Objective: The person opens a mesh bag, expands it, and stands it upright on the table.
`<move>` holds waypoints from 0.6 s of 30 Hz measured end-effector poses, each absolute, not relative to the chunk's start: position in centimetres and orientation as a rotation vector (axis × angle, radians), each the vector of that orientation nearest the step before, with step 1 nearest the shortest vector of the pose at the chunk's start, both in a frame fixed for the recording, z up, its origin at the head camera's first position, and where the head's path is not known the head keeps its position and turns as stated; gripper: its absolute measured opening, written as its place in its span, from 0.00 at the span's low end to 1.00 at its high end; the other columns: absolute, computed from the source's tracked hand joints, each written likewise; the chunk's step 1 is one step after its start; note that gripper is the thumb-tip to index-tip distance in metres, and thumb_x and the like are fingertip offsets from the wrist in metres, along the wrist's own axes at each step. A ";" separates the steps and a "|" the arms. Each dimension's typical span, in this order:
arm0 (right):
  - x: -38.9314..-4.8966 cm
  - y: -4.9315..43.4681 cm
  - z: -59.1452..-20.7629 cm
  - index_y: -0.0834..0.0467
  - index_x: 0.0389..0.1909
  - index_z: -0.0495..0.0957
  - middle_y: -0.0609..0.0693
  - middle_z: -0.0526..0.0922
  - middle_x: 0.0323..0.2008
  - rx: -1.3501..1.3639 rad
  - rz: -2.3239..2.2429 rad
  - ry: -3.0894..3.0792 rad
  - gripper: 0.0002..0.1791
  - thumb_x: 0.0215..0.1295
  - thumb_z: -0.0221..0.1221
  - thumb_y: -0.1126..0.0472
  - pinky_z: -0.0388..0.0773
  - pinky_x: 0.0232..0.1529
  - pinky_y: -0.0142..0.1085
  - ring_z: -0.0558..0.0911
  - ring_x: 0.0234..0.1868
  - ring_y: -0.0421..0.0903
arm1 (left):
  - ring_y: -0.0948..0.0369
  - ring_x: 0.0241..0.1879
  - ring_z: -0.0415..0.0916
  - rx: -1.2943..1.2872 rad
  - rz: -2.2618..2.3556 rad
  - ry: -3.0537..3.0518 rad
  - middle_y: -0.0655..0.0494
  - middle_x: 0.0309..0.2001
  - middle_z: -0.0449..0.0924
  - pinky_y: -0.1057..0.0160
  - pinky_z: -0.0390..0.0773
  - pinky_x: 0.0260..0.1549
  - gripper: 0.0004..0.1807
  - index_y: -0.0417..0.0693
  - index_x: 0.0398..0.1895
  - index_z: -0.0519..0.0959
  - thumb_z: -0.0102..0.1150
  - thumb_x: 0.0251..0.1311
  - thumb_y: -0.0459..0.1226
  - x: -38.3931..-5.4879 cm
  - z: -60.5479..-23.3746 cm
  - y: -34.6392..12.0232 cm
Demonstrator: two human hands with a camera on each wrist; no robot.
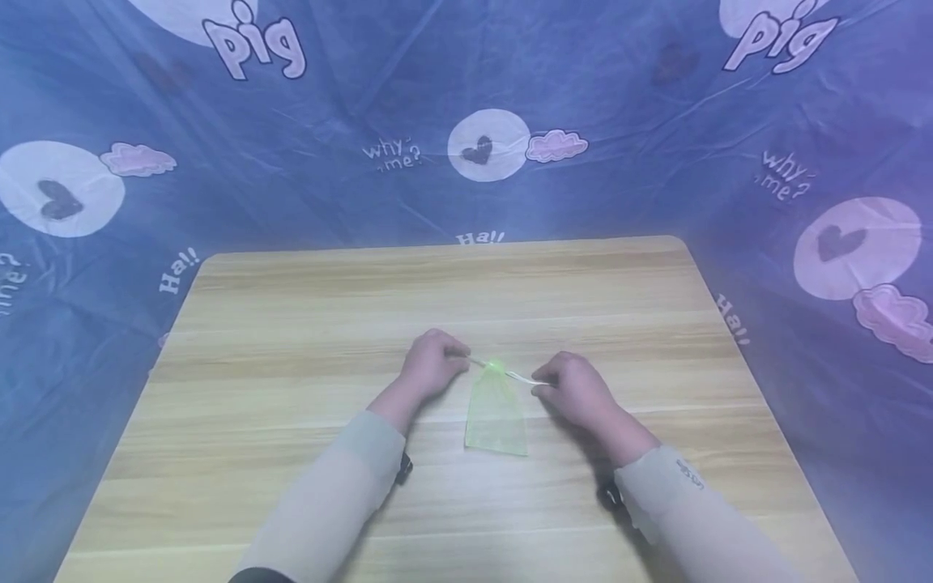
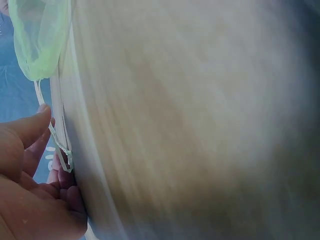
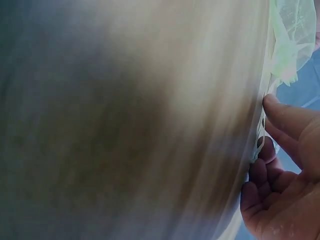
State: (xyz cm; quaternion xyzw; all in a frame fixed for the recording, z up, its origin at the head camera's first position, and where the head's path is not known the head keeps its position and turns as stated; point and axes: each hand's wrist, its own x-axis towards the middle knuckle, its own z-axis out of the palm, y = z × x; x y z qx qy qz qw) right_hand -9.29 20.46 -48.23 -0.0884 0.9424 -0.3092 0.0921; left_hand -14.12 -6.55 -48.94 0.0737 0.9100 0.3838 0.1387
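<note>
A sheer light-green drawstring pouch (image 1: 496, 413) lies on the wooden table, its top gathered tight and its body spread toward the person. White cords come out on both sides of the gathered neck. My left hand (image 1: 435, 362) pinches the left cord (image 2: 41, 92) between thumb and fingers; the cord's knotted end hangs by the curled fingers. On the other side, my right hand (image 1: 577, 389) pinches the right cord (image 1: 526, 379), which runs taut from the neck. In the right wrist view the pouch's ruffled edge (image 3: 287, 70) shows above the thumb.
The wood-grain table (image 1: 291, 324) stretches around both hands. Blue printed fabric (image 1: 328, 186) with words, hearts and clouds hangs behind and at both sides of it. Dark wrist devices (image 1: 611, 494) sit by the sleeve cuffs.
</note>
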 end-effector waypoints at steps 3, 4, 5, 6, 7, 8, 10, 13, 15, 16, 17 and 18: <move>-9.2 20.6 -48.6 0.61 0.42 0.90 0.51 0.87 0.39 -0.229 -0.972 2.792 0.08 0.63 0.72 0.63 0.83 0.52 0.53 0.85 0.45 0.54 | 0.49 0.59 0.77 0.180 1.119 2.629 0.51 0.54 0.81 0.46 0.73 0.65 0.09 0.50 0.47 0.90 0.71 0.67 0.38 -14.0 -48.9 -6.6; -9.2 20.7 -48.7 0.60 0.41 0.90 0.51 0.87 0.38 -0.216 -0.988 2.790 0.07 0.63 0.72 0.64 0.83 0.51 0.52 0.85 0.43 0.53 | 0.49 0.59 0.77 0.171 1.120 2.627 0.51 0.54 0.81 0.46 0.73 0.65 0.08 0.50 0.46 0.90 0.71 0.67 0.38 -14.0 -48.9 -6.5; -9.2 20.8 -48.8 0.60 0.40 0.90 0.50 0.87 0.38 -0.208 -0.999 2.791 0.06 0.64 0.72 0.64 0.84 0.50 0.52 0.85 0.43 0.53 | 0.49 0.58 0.77 0.166 1.119 2.627 0.52 0.53 0.81 0.46 0.73 0.65 0.07 0.50 0.45 0.90 0.71 0.67 0.38 -14.0 -48.9 -6.5; -9.1 20.9 -48.9 0.60 0.39 0.90 0.50 0.86 0.37 -0.205 -1.010 2.790 0.04 0.64 0.71 0.65 0.84 0.49 0.52 0.85 0.42 0.52 | 0.49 0.58 0.77 0.161 1.115 2.627 0.52 0.53 0.81 0.46 0.73 0.65 0.06 0.50 0.44 0.90 0.71 0.67 0.39 -14.0 -49.0 -6.5; -9.1 20.9 -49.0 0.59 0.38 0.90 0.50 0.86 0.37 -0.202 -1.014 2.792 0.03 0.65 0.71 0.65 0.84 0.49 0.51 0.85 0.42 0.52 | 0.50 0.58 0.77 0.158 1.113 2.627 0.52 0.52 0.81 0.46 0.73 0.65 0.06 0.50 0.44 0.90 0.71 0.67 0.39 -14.0 -49.0 -6.4; -9.1 20.9 -49.0 0.59 0.38 0.90 0.50 0.86 0.37 -0.202 -1.015 2.796 0.03 0.65 0.71 0.65 0.84 0.49 0.51 0.85 0.42 0.52 | 0.50 0.57 0.77 0.155 1.113 2.627 0.53 0.52 0.81 0.46 0.73 0.65 0.05 0.50 0.43 0.90 0.71 0.67 0.39 -14.0 -48.9 -6.4; -9.0 21.0 -49.1 0.60 0.37 0.90 0.50 0.86 0.37 -0.217 -1.001 2.810 0.02 0.66 0.70 0.65 0.84 0.49 0.52 0.85 0.42 0.53 | 0.50 0.57 0.77 0.147 1.114 2.627 0.53 0.52 0.81 0.46 0.73 0.65 0.04 0.50 0.42 0.90 0.70 0.67 0.38 -14.0 -48.9 -6.4; -8.9 20.8 -49.0 0.61 0.36 0.88 0.51 0.85 0.37 -0.285 -0.935 2.853 0.02 0.67 0.68 0.66 0.83 0.51 0.53 0.85 0.44 0.55 | 0.49 0.58 0.76 0.134 1.121 2.623 0.52 0.53 0.81 0.45 0.72 0.66 0.04 0.49 0.41 0.90 0.70 0.68 0.38 -13.9 -48.7 -6.4; -8.8 20.6 -48.9 0.62 0.36 0.87 0.52 0.85 0.38 -0.343 -0.873 2.887 0.03 0.68 0.66 0.67 0.83 0.51 0.54 0.84 0.45 0.56 | 0.48 0.59 0.75 0.135 1.121 2.620 0.52 0.53 0.81 0.44 0.70 0.67 0.04 0.49 0.40 0.90 0.70 0.68 0.38 -13.8 -48.6 -6.4; -8.8 20.5 -48.8 0.62 0.36 0.87 0.53 0.85 0.38 -0.370 -0.844 2.903 0.04 0.69 0.65 0.67 0.83 0.52 0.54 0.84 0.45 0.57 | 0.48 0.59 0.75 0.138 1.120 2.616 0.52 0.53 0.81 0.43 0.70 0.67 0.04 0.49 0.40 0.90 0.70 0.67 0.39 -13.8 -48.6 -6.5; -8.7 20.4 -48.8 0.63 0.35 0.87 0.53 0.84 0.38 -0.391 -0.821 2.914 0.04 0.69 0.64 0.67 0.82 0.52 0.54 0.83 0.46 0.58 | 0.48 0.60 0.75 0.144 1.119 2.614 0.52 0.54 0.81 0.43 0.69 0.68 0.05 0.49 0.40 0.90 0.70 0.67 0.39 -13.8 -48.6 -6.5; -8.6 20.3 -48.7 0.63 0.35 0.86 0.54 0.84 0.39 -0.401 -0.804 2.921 0.05 0.70 0.63 0.68 0.82 0.53 0.54 0.83 0.47 0.58 | 0.48 0.60 0.75 0.147 1.123 2.607 0.52 0.54 0.81 0.43 0.70 0.68 0.05 0.49 0.40 0.90 0.70 0.67 0.39 -13.8 -48.6 -6.6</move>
